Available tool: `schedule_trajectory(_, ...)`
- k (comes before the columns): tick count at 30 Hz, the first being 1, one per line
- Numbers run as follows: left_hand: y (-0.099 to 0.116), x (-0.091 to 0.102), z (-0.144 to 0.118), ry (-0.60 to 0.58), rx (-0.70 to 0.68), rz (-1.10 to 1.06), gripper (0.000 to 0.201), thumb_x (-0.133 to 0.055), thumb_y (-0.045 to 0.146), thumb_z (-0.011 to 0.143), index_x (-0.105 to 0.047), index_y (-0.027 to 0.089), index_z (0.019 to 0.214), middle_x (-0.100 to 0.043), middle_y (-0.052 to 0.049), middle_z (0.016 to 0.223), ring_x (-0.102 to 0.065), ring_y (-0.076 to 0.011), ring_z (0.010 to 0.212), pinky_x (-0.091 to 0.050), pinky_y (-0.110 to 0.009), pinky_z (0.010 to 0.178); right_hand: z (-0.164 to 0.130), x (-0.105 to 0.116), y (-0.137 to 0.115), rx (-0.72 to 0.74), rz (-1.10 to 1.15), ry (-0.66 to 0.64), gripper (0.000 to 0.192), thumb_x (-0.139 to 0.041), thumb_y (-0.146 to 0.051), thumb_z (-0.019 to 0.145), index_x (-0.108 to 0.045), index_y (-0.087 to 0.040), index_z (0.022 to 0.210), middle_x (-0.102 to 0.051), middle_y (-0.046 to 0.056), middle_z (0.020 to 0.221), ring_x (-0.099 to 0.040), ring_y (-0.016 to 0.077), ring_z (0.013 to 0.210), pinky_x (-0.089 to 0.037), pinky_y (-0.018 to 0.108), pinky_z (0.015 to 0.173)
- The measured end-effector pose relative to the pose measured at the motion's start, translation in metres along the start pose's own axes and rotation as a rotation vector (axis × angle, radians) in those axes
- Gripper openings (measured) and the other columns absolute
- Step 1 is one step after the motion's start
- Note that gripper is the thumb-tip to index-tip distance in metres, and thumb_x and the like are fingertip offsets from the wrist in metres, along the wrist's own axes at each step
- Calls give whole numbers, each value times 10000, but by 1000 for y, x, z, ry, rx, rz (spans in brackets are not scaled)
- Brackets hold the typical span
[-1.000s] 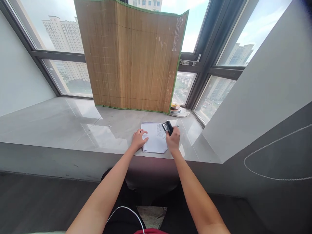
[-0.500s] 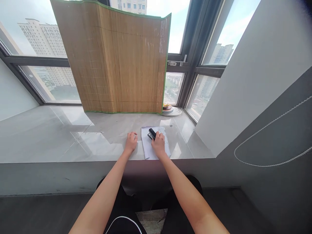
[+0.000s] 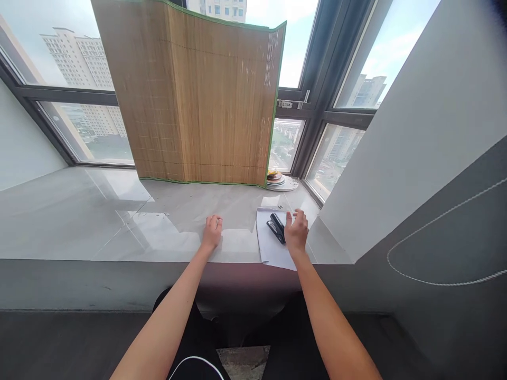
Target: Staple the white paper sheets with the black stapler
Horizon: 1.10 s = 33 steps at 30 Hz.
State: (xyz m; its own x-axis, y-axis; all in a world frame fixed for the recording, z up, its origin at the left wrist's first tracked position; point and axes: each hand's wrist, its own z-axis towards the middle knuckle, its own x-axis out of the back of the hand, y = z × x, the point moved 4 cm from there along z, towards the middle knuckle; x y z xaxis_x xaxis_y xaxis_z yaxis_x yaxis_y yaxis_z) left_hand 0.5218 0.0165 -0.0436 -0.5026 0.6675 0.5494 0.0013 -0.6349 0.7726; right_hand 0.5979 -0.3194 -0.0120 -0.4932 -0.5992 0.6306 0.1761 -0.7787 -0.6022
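Observation:
A black stapler lies at a slant on white sheets of paper, its upper and lower arms spread apart at the far end. Right beside it, my right hand hovers over the right part of the sheets, thumb and fingers apart, holding nothing. The sheets overhang the sill's front edge a little. Farther left, my left hand rests on the grey tiled sill, its fingers curled together around nothing, away from the paper.
A bamboo mat with green edging leans upright against the window. Stacked plates stand in the right corner by the frame. Small bits lie beyond the paper. A beaded cord hangs at the right wall.
The paper and stapler have shifted to the right across the sill. My right hand has let go of the stapler and sits to its right. My left hand has stayed nearly still.

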Motion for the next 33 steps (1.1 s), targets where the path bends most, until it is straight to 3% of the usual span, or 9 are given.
schedule_trajectory(2, 6, 1, -5, 15, -6, 80, 211, -384, 258, 1013, -592, 225, 994, -609, -100, 1129, -620, -236, 1095, -498, -387, 978, 29, -11, 5, 59, 0, -22, 377, -325, -318, 1035, -574, -172, 1278, -616, 172, 1258, -561, 313, 1182, -452, 440, 982)
schedule_trajectory(5, 9, 7, -8, -20, -47, 307, 224, -390, 184, 971, -613, 210, 981, -636, -119, 1073, -634, -260, 1011, -510, -393, 904, 63, -48, 13, 156, -36, -301, 404, -379, -221, 977, -598, -132, 1304, -606, 190, 1353, -566, 278, 1260, -441, 397, 1073)
schedule_trajectory(7, 0, 23, -5, -45, -90, 427, 262, -385, 168, 956, -635, 203, 1027, -658, -129, 1085, -634, -275, 1029, -507, -401, 914, 73, -72, 19, 207, -100, -435, 485, -436, -273, 982, -540, -113, 1427, -520, 200, 1508, -470, 286, 1416, -375, 416, 1171)
schedule_trajectory(11, -52, 92, 9, -55, -151, 563, 421, -392, 237, 957, -594, 137, 1313, -597, -176, 1389, -532, -313, 1316, -417, -441, 1127, 74, -106, 30, 279, -365, -652, 638, -335, -402, 1063, -298, -111, 1629, -234, 162, 1707, -155, 276, 1604, -176, 524, 1279)
schedule_trajectory(14, -100, 142, 11, -169, -90, 685, 512, -397, 349, 965, -569, 125, 1392, -525, -190, 1507, -422, -346, 1454, -336, -510, 1203, 70, -119, 29, 305, -475, -722, 638, -228, -420, 1094, -245, -115, 1654, -162, 143, 1725, -114, 257, 1613, -111, 549, 1287)
schedule_trajectory(16, -119, 160, 6, -244, -58, 718, 557, -345, 432, 996, -532, 187, 1459, -464, -142, 1588, -358, -344, 1507, -284, -566, 1223, 66, -128, 18, 318, -493, -729, 631, -204, -416, 1101, -241, -119, 1657, -142, 141, 1727, -109, 255, 1614, -101, 555, 1285)
schedule_trajectory(20, -121, 164, -2, -222, -30, 769, 556, -295, 447, 1010, -511, 229, 1474, -453, -113, 1604, -372, -323, 1497, -273, -570, 1219, 47, -157, -40, 352, -427, -721, 629, -210, -410, 1106, -233, -109, 1657, -141, 165, 1723, -124, 249, 1612, -109, 554, 1283)
schedule_trajectory(28, -112, 162, -5, -201, -39, 750, 510, -304, 432, 1025, -512, 237, 1449, -485, -109, 1570, -404, -289, 1471, -284, -505, 1217, -29, -229, -203, 401, -144, -682, 642, -267, -350, 1075, -280, -18, 1624, -181, 222, 1702, -160, 304, 1600, -67, 578, 1276)
schedule_trajectory(33, -112, 164, -4, -186, -46, 751, 493, -336, 434, 1024, -524, 243, 1438, -493, -113, 1563, -420, -307, 1456, -289, -519, 1209, -50, -250, -252, 441, -47, -726, 627, -264, -317, 1082, -252, 19, 1611, -181, 218, 1698, -162, 295, 1590, -50, 579, 1274)
